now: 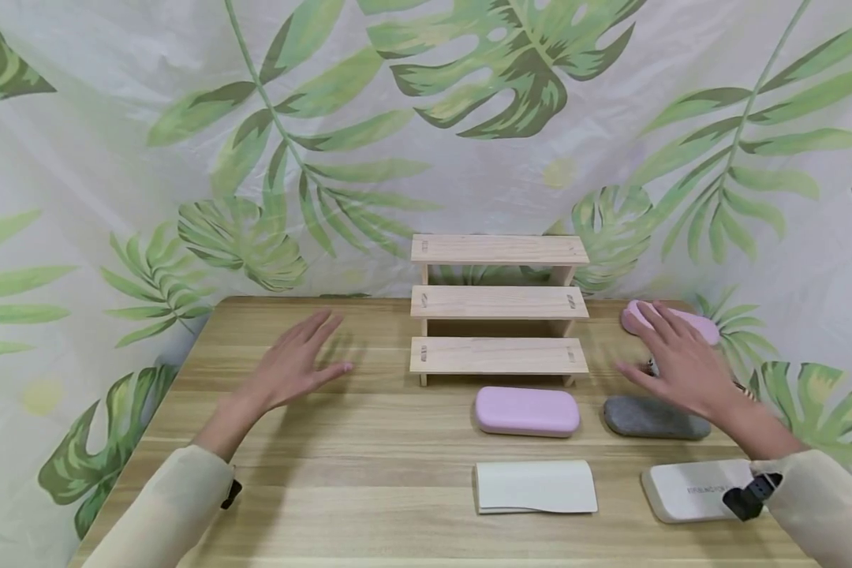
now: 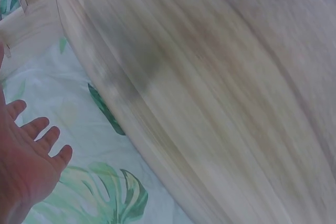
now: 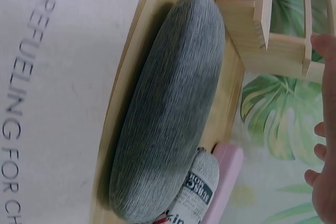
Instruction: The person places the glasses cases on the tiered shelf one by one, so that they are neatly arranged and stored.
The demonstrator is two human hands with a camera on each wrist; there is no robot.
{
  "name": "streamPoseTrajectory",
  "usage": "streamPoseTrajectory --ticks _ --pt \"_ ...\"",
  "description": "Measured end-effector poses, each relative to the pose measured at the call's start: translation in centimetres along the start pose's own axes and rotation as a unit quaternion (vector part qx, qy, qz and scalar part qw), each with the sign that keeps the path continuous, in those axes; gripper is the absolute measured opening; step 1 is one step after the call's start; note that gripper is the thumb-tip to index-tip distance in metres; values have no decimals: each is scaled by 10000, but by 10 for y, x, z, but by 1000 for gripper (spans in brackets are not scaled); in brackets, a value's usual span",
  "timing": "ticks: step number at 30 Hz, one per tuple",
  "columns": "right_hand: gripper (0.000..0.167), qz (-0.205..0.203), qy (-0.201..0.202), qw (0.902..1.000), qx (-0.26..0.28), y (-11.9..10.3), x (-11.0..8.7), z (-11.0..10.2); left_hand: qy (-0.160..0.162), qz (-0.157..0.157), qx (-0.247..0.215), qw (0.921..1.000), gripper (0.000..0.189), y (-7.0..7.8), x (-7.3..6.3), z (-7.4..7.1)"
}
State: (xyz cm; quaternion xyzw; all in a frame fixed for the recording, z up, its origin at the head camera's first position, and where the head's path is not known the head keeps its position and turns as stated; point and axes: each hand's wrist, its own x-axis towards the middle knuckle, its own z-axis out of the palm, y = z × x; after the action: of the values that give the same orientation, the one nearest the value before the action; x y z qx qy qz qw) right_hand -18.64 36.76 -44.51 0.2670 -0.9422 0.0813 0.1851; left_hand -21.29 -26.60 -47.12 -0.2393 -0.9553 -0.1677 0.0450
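My left hand [image 1: 291, 363] hovers with fingers spread over the left part of the table, holding nothing; its palm and fingers show in the left wrist view. On the right, my right hand [image 1: 685, 367] is held out flat, also with nothing in it. It overlaps a pink glasses case [image 1: 703, 325] at the back right and mostly hides a printed case [image 3: 197, 192] with lettering. Just in front lies a grey textured glasses case [image 1: 656, 418]. Nearer my right sleeve is a white case [image 1: 681, 493] with printed words.
A three-step wooden shelf [image 1: 499, 301] stands at the back, its steps bare. Before it lie another pink glasses case [image 1: 528, 410] and a folded white sheet-like piece [image 1: 536, 487]. A leaf-patterned cloth [image 1: 355, 181] hangs behind the wooden table [image 1: 369, 465].
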Motion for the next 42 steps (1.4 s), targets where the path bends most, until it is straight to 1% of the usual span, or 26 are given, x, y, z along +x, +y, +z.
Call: streamPoseTrajectory --ticks 4,8,17,27,33,37,42 --pt "85 -175 49 9998 79 -7 2 2 83 86 -210 9997 91 5 2 3" --pt "83 -310 70 9994 133 -16 4 2 96 81 -376 9992 91 11 5 5" --pt "81 -643 126 9974 303 -38 9 5 -54 -120 -938 9955 91 28 9 8" --pt "80 -1039 141 9933 481 -52 13 11 -215 -154 -1320 9909 89 40 12 14" --pt "81 -1192 78 9916 502 -64 16 13 -316 -97 -1736 9843 86 46 17 19" --pt "81 -1257 10 9907 525 -73 17 15 -301 -8 -2006 9792 85 51 21 21" --pt "77 -1306 -174 9888 696 -84 19 16 -283 70 -2422 9698 84 58 25 24"
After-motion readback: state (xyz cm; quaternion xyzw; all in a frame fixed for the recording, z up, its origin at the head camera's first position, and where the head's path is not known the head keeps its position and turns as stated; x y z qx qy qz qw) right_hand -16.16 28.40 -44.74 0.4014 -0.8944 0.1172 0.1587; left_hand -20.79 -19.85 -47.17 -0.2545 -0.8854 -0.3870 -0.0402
